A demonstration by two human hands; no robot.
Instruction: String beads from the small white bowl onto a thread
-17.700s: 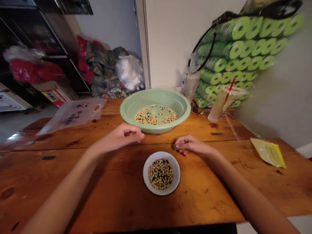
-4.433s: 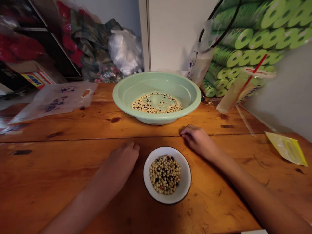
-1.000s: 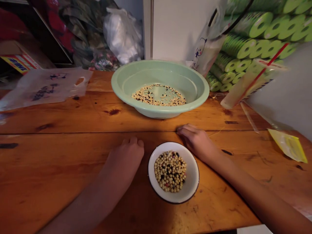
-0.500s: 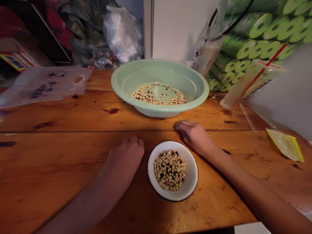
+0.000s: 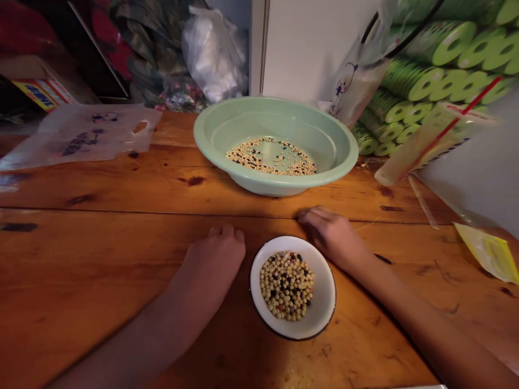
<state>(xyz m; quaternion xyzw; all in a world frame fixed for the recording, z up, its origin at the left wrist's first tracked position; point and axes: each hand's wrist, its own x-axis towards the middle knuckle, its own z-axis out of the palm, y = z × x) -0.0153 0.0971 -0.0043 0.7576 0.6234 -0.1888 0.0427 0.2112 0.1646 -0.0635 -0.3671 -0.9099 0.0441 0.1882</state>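
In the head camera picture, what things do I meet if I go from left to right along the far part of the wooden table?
Printed plastic carrier bag → pale green basin → tilted plastic cup with red straw → yellow packet

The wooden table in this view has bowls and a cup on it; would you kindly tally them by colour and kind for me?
Green bowl: 1
White bowl: 1
Plastic cup: 1
Total: 3
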